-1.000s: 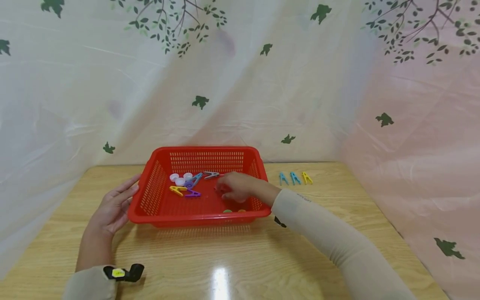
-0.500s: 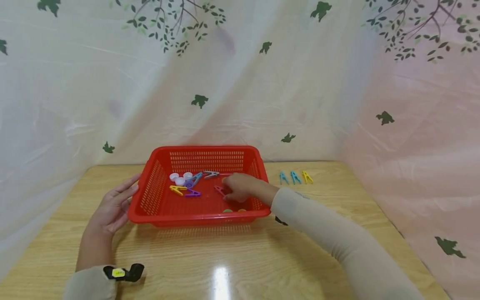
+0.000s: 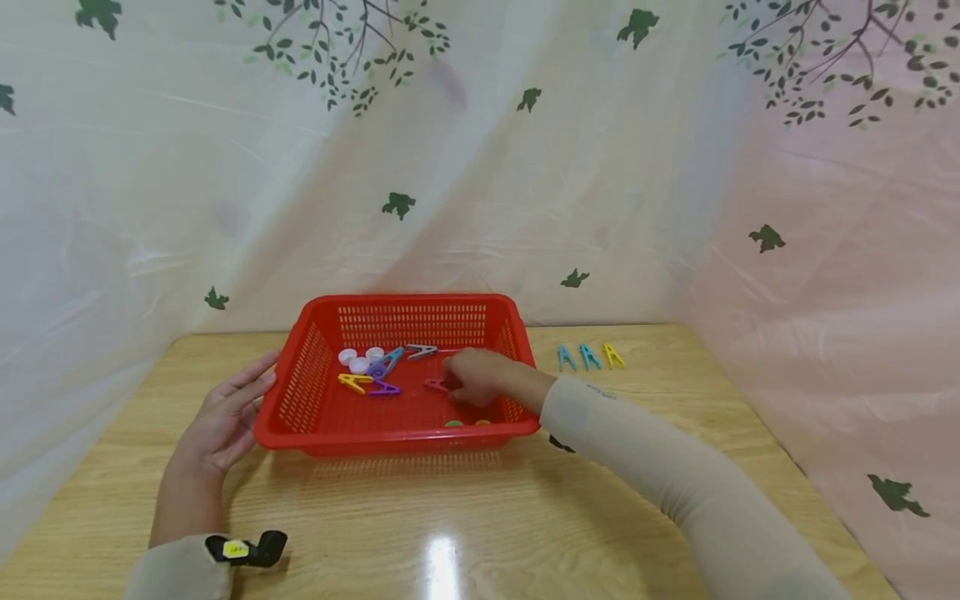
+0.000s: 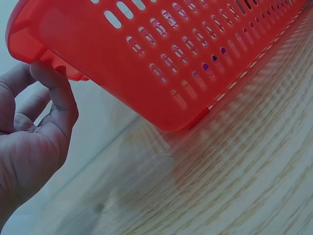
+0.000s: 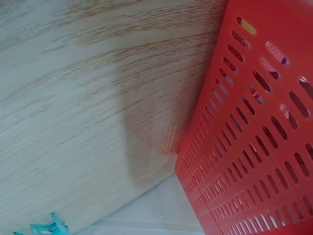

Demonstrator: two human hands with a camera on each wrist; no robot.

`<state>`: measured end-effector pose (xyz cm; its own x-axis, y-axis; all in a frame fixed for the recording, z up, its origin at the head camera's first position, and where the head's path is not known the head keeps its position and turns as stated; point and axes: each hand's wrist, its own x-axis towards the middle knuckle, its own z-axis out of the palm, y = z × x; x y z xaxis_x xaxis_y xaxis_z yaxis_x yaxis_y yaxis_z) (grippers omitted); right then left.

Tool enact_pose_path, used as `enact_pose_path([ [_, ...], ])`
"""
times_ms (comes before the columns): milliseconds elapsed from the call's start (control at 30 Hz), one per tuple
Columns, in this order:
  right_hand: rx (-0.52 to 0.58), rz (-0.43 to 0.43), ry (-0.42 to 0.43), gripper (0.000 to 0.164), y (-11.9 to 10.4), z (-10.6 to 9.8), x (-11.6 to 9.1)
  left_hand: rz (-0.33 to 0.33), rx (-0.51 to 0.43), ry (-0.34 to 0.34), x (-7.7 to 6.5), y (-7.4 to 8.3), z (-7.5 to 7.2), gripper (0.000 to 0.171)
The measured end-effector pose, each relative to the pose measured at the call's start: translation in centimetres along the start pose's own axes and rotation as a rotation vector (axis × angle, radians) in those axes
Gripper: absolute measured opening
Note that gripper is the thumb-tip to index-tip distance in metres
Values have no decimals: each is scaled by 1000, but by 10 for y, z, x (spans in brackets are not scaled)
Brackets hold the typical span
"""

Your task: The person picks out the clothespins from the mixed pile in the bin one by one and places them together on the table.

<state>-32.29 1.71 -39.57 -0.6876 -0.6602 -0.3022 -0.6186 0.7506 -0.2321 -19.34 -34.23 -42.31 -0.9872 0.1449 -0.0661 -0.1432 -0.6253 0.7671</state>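
A red plastic basket (image 3: 420, 433) with slotted walls stands on the wooden table. My left hand (image 3: 225, 421) holds its left rim; the left wrist view shows bent fingers (image 4: 61, 93) hooked at the lip. Inside the basket, my right hand (image 3: 480, 377) has its fingertips around a red clothespin (image 3: 435, 384), partly covering it. To its left lie a grey clothespin (image 3: 422, 351), a blue clothespin (image 3: 392, 358), a yellow clothespin (image 3: 354, 382) and a purple clothespin (image 3: 384, 389). White round caps (image 3: 358, 365) are grouped beside them. The right wrist view shows the basket wall, with the hand hidden.
Green (image 3: 454, 423) and orange (image 3: 483, 422) round pieces show near the basket's front wall. Right of the basket, two blue clothespins (image 3: 589, 357) and a yellow clothespin (image 3: 613, 356) stand in a row. A leaf-patterned curtain (image 3: 480, 167) hangs behind the table (image 3: 360, 533).
My right hand has shifted slightly right and drawn back, uncovering the red clothespin, which has turned from slanted to nearly level. My left hand keeps its place on the rim.
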Motion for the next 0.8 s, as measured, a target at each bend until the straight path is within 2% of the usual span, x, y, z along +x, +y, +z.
enact_pose_path([
  [167,21,-28,19,29,1,0,1,5,3,-2,0,0,0,41],
  [400,144,-32,48,40,4,-4,-1,14,8,-30,2,-2,0,39],
  [600,131,-89,119,38,5,-8,-4,18,-8,-72,1,-3,-2,41],
  [800,134,-133,161,34,7,-12,-5,7,-12,-65,-1,-3,-3,40],
])
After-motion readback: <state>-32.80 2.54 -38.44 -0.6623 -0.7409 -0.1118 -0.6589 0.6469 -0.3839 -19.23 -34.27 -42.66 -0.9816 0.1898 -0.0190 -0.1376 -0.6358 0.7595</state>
